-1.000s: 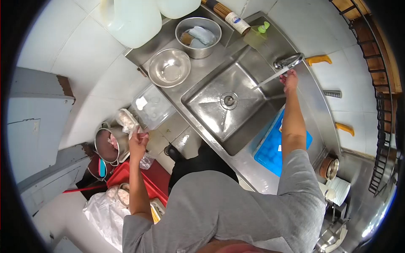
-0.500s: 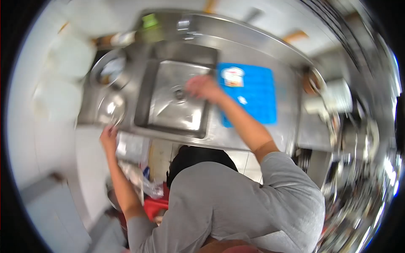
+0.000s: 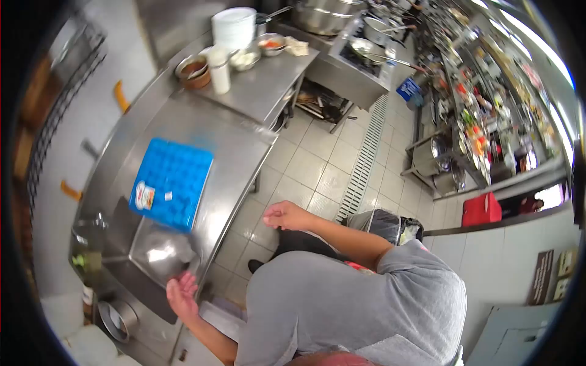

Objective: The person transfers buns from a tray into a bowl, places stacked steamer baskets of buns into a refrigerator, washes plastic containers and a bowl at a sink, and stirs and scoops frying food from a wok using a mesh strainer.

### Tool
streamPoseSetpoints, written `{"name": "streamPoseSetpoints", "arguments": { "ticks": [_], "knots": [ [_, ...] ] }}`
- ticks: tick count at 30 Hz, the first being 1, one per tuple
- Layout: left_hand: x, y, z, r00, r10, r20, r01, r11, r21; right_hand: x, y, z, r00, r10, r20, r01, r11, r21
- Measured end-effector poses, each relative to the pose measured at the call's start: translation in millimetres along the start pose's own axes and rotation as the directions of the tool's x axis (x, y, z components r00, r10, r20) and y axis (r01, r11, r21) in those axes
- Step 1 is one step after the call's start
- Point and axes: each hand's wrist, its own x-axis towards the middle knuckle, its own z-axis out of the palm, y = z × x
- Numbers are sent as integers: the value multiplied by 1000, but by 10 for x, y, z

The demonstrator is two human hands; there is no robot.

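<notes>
My left hand (image 3: 183, 296) is over the near edge of the steel sink (image 3: 160, 244), fingers apart and nothing visible in them. My right hand (image 3: 285, 215) hangs above the tiled floor in front of the counter, loosely curled and with no object visible in it. On the steel counter (image 3: 226, 189) beside the sink lies a blue egg tray (image 3: 177, 183), with a printed label and a small white scrap on it. A steel pot (image 3: 119, 320) stands at the sink's far side.
A side table (image 3: 262, 88) holds stacked white containers (image 3: 234, 28), a white bottle (image 3: 218, 70) and small bowls. Beyond it is a stove with a pan (image 3: 368, 50). A floor drain grate (image 3: 366, 155) crosses the tiles. Crowded shelves and a red box (image 3: 481, 209) are to the right.
The view has swung right, away from the sink toward the kitchen aisle. My right hand has left the sink and is over the floor. My left hand has moved from beside the round lid to the sink edge.
</notes>
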Motion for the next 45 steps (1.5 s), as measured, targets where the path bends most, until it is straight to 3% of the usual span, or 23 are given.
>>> {"name": "streamPoseSetpoints", "arguments": {
  "ticks": [1,3,5,6,7,10,13,16,18,20,22,24,25,26,27,28,31,34,37,38,41,42,45],
  "knots": [
    [104,116,636,998,-61,-13,63,968,244,-152,-53,-252,999,10,-43,-8,999,48],
    [325,22,1599,946,47,319,-280,614,738,-467,-171,-778,993,40,-113,-23,989,145],
    [327,-103,2861,698,160,698,-709,289,644,-658,-120,-1385,985,44,-166,2,963,269],
    [235,-195,3352,586,118,802,-808,167,565,-815,-26,-1637,984,92,-149,-31,927,373],
    [194,-332,3860,461,55,885,-887,53,459,-939,83,-1920,982,138,-127,-63,880,472],
    [180,-839,5328,346,-126,930,-937,-88,337,-1211,441,-2991,958,70,-279,146,720,679],
    [148,-1428,6538,181,-89,979,-972,133,192,-1695,418,-4027,859,30,-512,327,736,592],
    [119,-1878,7496,148,-178,973,-964,192,182,-1847,612,-4914,796,84,-599,268,839,473],
    [119,-2153,7933,40,-162,986,-976,206,74,-2025,557,-5389,737,124,-664,127,940,316],
    [81,-2123,8469,87,-193,977,-924,351,152,-2099,552,-5873,671,100,-735,236,911,338],
    [162,-2070,8845,257,-261,930,-759,542,362,-2206,790,-6417,478,39,-878,270,944,189],
    [416,-2130,9143,344,-339,876,-611,627,483,-2397,1398,-7042,303,-79,-950,107,993,-48],
    [627,-2232,9256,361,-362,860,-582,632,511,-2574,1277,-7262,137,-307,-942,-164,931,-327],
    [817,-2348,9395,376,-385,842,-553,637,538,-2653,1305,-7503,-26,-580,-814,-402,752,-523],
    [961,-2463,9555,366,-388,846,-569,626,534,-2789,1368,-7719,-5,-501,-865,-544,727,-418],
    [1101,-2567,9722,356,-391,849,-586,614,529,-2827,1384,-7930,-140,-542,-829,-416,791,-448],
    [1285,-2775,10329,299,-475,828,-569,607,554,-2989,1538,-8235,-146,-257,-955,-452,876,-167],
    [1227,-3131,11161,161,-534,830,-573,634,519,-3077,1275,-8533,-46,-102,-994,-396,915,-75],
    [1072,-3680,11965,16,-595,803,-680,583,445,-2890,1544,-8783,29,190,-981,24,981,190],
    [1034,-3888,12215,-17,-617,787,-727,548,414,-2720,1486,-8860,76,248,-966,175,950,258],
    [894,-4445,12737,-44,-670,741,-579,622,527,-2269,1765,-9320,324,318,-891,149,913,380],
    [924,-4613,12772,-59,-736,674,-433,627,647,-2138,1578,-9436,425,332,-842,81,913,401],
    [977,-4745,12521,283,-692,664,66,705,706,-1757,1335,-9874,715,287,-637,77,874,480]
  ]
}}
